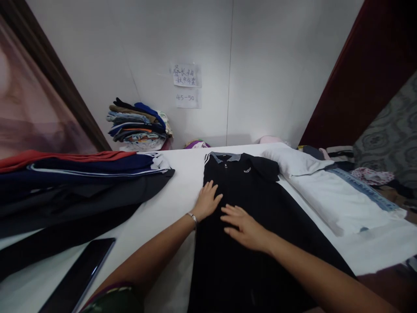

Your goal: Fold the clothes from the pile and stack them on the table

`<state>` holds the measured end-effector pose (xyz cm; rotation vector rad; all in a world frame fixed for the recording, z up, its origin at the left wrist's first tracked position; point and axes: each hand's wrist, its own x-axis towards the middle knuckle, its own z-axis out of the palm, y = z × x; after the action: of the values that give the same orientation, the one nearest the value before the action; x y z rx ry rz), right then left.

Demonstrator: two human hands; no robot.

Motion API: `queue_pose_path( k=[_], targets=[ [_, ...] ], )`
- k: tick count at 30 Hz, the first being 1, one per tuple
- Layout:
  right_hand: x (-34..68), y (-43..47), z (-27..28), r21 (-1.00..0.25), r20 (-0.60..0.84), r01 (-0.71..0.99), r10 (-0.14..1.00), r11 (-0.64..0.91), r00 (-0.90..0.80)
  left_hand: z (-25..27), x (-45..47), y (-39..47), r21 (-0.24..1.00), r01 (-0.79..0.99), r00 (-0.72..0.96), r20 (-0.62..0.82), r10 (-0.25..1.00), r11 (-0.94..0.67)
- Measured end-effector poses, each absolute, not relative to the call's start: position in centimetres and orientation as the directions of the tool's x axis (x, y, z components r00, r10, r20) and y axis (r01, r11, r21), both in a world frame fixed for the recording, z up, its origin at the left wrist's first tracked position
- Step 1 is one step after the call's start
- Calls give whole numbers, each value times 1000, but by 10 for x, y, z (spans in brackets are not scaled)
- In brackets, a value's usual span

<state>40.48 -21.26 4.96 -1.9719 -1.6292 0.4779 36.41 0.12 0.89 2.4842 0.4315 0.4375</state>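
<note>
A black top (254, 204) with a grey collar, a short front zip and a small white chest mark lies spread on the white table (177, 187). White stripes run along its left shoulder, and the left side looks folded in or tucked under. My left hand (207, 201), with a bracelet at the wrist, rests on the top's left edge with the fingers apart. Over the middle of the top is my right hand (244, 226), fingers spread and holding nothing. Whether the right palm touches the cloth I cannot tell.
Dark and red garments (97, 182) are heaped on the left, near a dark phone-like slab (81, 274). White clothes (319, 195) and a strip of denim (361, 187) lie at the right. A folded stack (140, 124) stands by the wall, near two paper notes (186, 76).
</note>
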Motion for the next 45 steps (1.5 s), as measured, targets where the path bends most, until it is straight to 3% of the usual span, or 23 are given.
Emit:
queue_pose_path(
  k=[3, 7, 14, 19, 25, 30, 41, 45],
  targets=[
    [436, -177, 50, -537, 147, 824, 943, -178, 300, 7, 334, -24, 516, 213, 940, 125, 318, -830],
    [475, -114, 43, -414, 158, 864, 913, -286, 377, 3, 314, -49, 445, 240, 953, 63, 297, -863],
    [510, -59, 8, -256, -58, 825, 860, -504, 508, -5, 311, -57, 394, 258, 954, 39, 296, -882],
    [515, -60, -7, -252, -39, 827, 859, -503, 511, -7, 313, -57, 424, 242, 951, 73, 299, -873],
    [513, -64, 17, -331, -121, 791, 855, -514, 505, -11, 315, -54, 409, 245, 952, 71, 298, -879],
    [491, -102, 19, -300, 11, 826, 864, -477, 503, -15, 317, -51, 376, 230, 953, 101, 287, -897],
    [479, -132, 5, -355, -33, 806, 868, -473, 495, -10, 319, -52, 340, 245, 950, 101, 295, -908],
    [486, -156, 11, -352, 93, 798, 830, -489, 550, -11, 319, -52, 346, 242, 950, 107, 294, -907]
  ],
)
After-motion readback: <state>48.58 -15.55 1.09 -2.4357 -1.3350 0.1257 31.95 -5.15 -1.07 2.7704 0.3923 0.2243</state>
